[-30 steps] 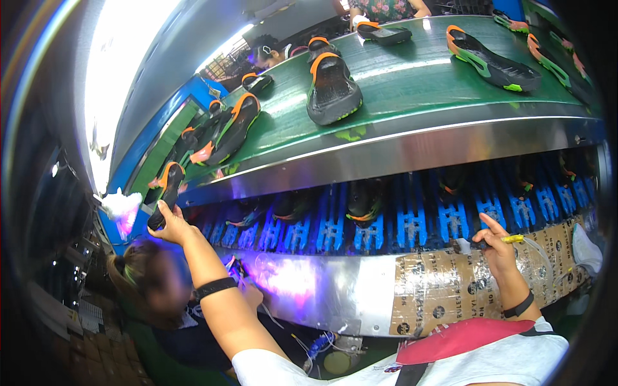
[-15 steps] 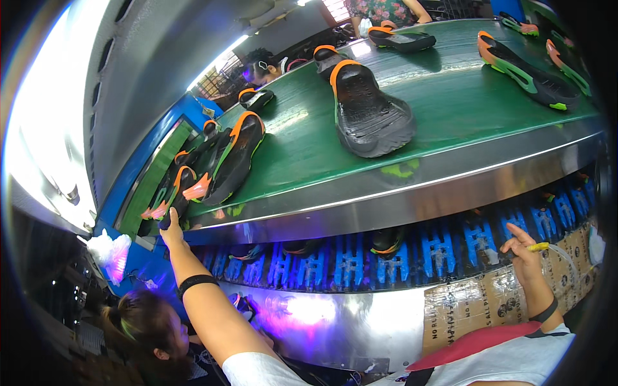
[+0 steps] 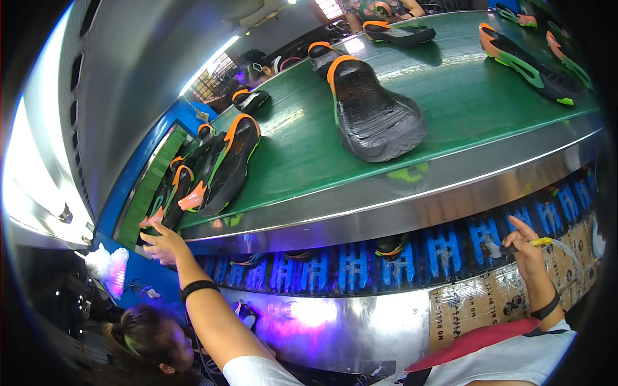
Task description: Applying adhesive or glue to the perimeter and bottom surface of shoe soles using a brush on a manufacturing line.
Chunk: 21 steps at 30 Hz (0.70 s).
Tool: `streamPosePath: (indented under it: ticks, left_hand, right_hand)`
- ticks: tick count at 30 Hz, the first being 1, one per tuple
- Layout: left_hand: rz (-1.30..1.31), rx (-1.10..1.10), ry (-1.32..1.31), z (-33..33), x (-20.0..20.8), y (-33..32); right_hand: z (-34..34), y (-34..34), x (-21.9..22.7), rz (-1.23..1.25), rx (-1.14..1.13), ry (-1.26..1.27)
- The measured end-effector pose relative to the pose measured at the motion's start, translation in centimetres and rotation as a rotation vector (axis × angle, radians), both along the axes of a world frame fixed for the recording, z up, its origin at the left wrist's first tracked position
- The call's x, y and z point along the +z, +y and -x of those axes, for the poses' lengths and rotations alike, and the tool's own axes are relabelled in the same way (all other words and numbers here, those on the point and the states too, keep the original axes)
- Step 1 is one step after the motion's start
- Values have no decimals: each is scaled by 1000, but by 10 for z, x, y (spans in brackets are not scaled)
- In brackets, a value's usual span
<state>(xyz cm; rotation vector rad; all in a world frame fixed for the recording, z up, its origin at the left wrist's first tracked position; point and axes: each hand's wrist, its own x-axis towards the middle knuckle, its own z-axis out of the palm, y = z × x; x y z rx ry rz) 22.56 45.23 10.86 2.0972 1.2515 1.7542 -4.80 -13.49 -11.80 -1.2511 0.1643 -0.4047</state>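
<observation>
Green belt with steel front edge carries several black soles, orange at heel rim. Big sole lies near middle, long sole toward right. At left, more soles lie close together. Below, blue brackets carry dark sole, partly hidden.

lamp at left blown out; glare streaks on belt; purple glow on panel; lower left dim; corners black, edges bowed.
</observation>
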Motion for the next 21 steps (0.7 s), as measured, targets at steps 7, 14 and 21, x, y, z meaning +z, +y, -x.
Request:
streamPosePath:
  ticks: [7,14,21]
  left_hand:
    - [37,-1247,483,18,33,-11]
    - [492,-1270,410,23,43,-29]
    - [712,-1529,-341,97,45,-57]
  right_hand:
    - [11,-12,5,-25,44,-87]
    - [35,-19,5,-103,43,-161]
    - [65,-37,14,-109,8,-195]
